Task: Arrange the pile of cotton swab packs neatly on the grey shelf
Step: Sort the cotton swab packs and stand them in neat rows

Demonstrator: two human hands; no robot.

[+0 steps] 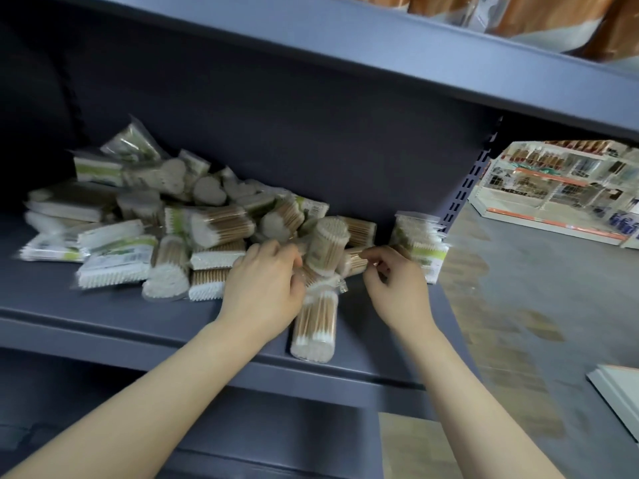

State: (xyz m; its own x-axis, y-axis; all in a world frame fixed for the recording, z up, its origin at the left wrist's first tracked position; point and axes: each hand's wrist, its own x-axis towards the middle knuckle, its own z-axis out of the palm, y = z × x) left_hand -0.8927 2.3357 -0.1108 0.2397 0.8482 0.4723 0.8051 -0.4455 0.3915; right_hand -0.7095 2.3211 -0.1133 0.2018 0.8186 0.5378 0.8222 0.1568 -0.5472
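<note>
- While most of the cotton swab packs [166, 223] lie in a loose heap across the grey shelf [114, 316], both hands work at its right end, which I take as the start of the sorting
- left hand [266, 288] has its fingers curled down into the packs at the pile's edge; it looks to be gripping 1 of them, though blur and the back of the hand hide exactly which
- right hand [394, 281] pinches the end of a small pack of wooden-stick swabs [356, 259] between thumb and fingertips, probably to draw it free of its neighbours
- 1 long pack [314, 326] lies by itself near the shelf's front lip, just below the left hand, close enough to the edge that a careless nudge might tip it off
- a few packs [418, 243] stand upright against the right end of the shelf, beside the slotted upright [466, 195]; I read them as the beginning of the neat row, placed there so the rest can line up against them
- heap itself is the obstacle: packs overlap at all angles, so lifting 1 is likely to shift others
- overhead, the upper shelf [380, 53] carries orange-brown packages [539, 19], and it limits headroom
- off to the right, a distant display rack [560, 181] stands on the grey floor [536, 281]
</note>
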